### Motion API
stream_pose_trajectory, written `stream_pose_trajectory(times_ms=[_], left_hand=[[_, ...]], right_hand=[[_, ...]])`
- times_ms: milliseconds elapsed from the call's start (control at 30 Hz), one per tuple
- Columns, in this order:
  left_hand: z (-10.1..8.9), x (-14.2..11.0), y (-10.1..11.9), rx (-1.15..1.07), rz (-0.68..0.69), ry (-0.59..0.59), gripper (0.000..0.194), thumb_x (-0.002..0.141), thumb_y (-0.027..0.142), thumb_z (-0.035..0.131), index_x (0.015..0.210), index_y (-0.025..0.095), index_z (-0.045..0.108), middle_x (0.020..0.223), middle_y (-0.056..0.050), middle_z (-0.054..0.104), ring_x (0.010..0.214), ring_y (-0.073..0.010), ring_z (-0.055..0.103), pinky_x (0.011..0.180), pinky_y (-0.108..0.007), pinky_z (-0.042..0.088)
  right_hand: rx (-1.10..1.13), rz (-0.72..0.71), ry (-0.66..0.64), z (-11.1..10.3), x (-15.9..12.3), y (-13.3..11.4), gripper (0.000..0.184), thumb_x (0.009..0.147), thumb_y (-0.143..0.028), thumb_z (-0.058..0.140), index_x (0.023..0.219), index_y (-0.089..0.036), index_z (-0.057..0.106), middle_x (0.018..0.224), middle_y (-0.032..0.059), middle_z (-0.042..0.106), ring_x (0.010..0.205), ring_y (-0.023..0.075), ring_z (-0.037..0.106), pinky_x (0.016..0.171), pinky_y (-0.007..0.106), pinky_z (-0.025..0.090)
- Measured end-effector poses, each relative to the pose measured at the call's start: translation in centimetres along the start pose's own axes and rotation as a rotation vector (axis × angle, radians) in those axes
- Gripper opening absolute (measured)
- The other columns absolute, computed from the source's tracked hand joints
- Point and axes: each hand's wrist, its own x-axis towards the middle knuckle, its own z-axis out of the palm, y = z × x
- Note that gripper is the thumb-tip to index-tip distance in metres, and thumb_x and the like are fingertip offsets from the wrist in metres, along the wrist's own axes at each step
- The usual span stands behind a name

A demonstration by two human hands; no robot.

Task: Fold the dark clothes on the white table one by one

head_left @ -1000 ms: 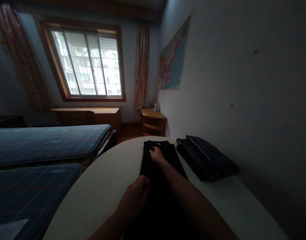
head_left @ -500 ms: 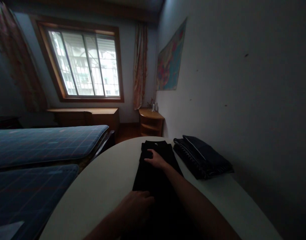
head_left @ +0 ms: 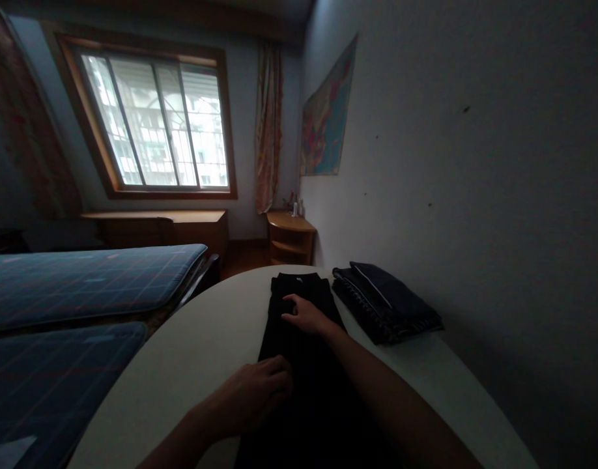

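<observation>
Where right forearm (head_left: 377, 381) crosses cloth (head_left: 306, 355), folded stack (head_left: 389, 303) beside, window (head_left: 147, 124) beyond

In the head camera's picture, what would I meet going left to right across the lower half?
Blue plaid mattresses, bare left hand, bare right hand, folded stack of dark cloth. The long black cloth overlaps both hands, so I leave it out.

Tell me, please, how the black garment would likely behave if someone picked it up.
The black garment would probably droop, as it looks like soft cloth lying flat on the rounded table. Its long, low spread suggests it would hardly tip or roll.
</observation>
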Motion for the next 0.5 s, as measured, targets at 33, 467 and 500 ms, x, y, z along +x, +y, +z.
stream_pose_trajectory(times_ms=[33, 467, 500], left_hand=[[0.2, 0.1, 0.0, -0.019, 0.006, 0.042, 0.016, 0.095, 0.015, 0.044, 0.1, 0.024, 0.057, 0.115, -0.003, 0.06, 0.095, -0.0154, 0.061, 0.082, -0.027, 0.049], [2.0, 0.7, 1.1, -0.013, 0.131, -0.055, 0.028, 0.086, 0.008, 0.054, 0.104, 0.028, 0.064, 0.138, 0.002, 0.057, 0.126, -0.0231, 0.051, 0.105, -0.04, 0.045], [2.0, 0.8, 1.1, -0.012, 0.135, -0.056, 0.026, 0.088, 0.008, 0.053, 0.103, 0.027, 0.064, 0.138, 0.002, 0.058, 0.127, -0.023, 0.05, 0.105, -0.039, 0.044]], right_hand=[[-0.019, 0.012, 0.025, -0.2, -0.1, 0.0, 0.054, 0.084, -0.028, 0.07, 0.134, -0.016, 0.055, 0.086, 0.0023, 0.067, 0.076, 0.0159, 0.062, 0.069, 0.026, 0.044], [-0.347, 0.009, 0.008, 0.4, -3.3, 0.9, 0.058, 0.096, -0.056, 0.045, 0.145, -0.026, 0.048, 0.148, 0.0112, 0.049, 0.137, 0.0317, 0.041, 0.112, 0.05, 0.026], [-0.36, 0.022, -0.034, 0.7, -3.5, 1.1, 0.062, 0.096, -0.06, 0.038, 0.149, -0.027, 0.043, 0.155, 0.0098, 0.041, 0.143, 0.0326, 0.033, 0.115, 0.053, 0.021]])
